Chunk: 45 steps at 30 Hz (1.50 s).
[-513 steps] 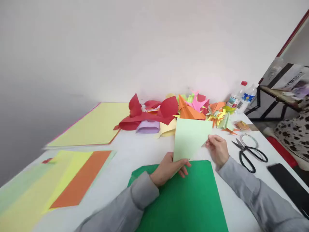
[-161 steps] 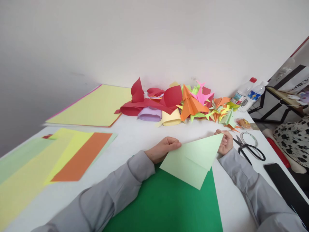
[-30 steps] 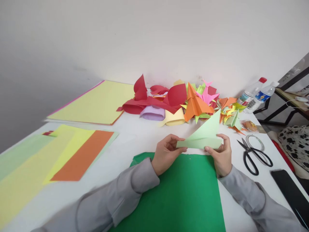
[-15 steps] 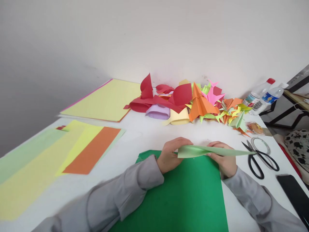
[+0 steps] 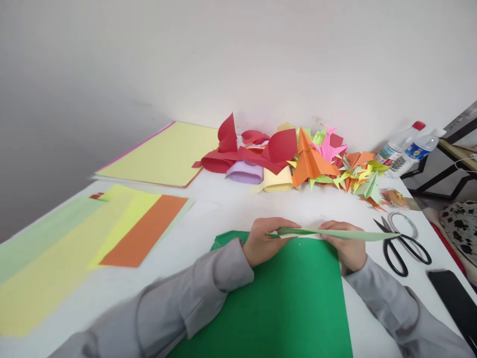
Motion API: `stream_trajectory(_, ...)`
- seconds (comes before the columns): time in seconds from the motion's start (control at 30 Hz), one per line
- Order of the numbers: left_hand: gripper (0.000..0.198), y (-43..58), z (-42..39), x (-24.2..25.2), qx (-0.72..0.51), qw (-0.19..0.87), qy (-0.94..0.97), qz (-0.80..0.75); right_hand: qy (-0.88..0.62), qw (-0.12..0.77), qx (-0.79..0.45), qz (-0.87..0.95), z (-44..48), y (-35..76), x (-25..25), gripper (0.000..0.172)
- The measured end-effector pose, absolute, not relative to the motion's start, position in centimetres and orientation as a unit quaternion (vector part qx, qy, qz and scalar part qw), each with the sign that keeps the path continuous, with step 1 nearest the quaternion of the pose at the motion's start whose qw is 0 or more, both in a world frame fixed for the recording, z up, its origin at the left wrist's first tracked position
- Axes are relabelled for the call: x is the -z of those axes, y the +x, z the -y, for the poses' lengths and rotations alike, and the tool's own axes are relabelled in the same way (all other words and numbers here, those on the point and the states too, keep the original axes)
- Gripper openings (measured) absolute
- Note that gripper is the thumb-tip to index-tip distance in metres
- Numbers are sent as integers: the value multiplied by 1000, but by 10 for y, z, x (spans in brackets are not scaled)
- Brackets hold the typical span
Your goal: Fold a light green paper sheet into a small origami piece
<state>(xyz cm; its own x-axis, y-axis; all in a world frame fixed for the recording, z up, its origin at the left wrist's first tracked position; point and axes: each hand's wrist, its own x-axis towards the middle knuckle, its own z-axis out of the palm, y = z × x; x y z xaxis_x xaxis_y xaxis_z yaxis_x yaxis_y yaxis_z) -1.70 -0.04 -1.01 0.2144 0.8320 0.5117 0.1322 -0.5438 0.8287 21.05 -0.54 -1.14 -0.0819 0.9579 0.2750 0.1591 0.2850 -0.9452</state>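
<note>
Both my hands hold a folded pale green paper (image 5: 372,235) just above the far edge of a dark green sheet (image 5: 283,303). The paper lies nearly edge-on to me, its long point reaching right over the scissors. My left hand (image 5: 266,241) pinches its left end with thumb on top. My right hand (image 5: 345,246) grips its middle, fingers curled under and thumb over it.
Black scissors (image 5: 404,246) and a wire ring lie to the right, with a dark phone (image 5: 452,301) near the table's right edge. A heap of coloured folded paper shapes (image 5: 298,161) sits against the wall, beside two water bottles (image 5: 406,146). Flat sheets in yellow (image 5: 164,154), orange (image 5: 145,231) and green cover the left.
The pale green paper has tipped from an upright triangle to almost flat and edge-on, its point now aimed right. Both hands stay at the green sheet's far edge.
</note>
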Motion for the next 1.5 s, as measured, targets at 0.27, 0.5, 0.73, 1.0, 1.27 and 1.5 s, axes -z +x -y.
stream_trajectory(0.27,19,-11,0,7,-534,446,659,-287,-374,548,-471,581,2,212,20,11)
stream_trajectory(0.5,16,-11,0,9,-550,442,655,-270,-366,531,-468,604,0,217,20,12)
stream_trajectory(0.73,19,-11,1,11,-548,457,642,-281,-406,515,-458,600,-1,215,20,11)
stream_trajectory(1.0,22,-7,2,1,-512,557,554,-347,-484,507,-437,564,0,213,21,16)
stream_trajectory(1.27,28,-5,0,0,-500,612,477,-386,-498,482,-441,570,-1,210,15,23)
stream_trajectory(1.5,35,-7,-4,1,-496,608,465,-411,-496,523,-498,482,-4,211,23,20)
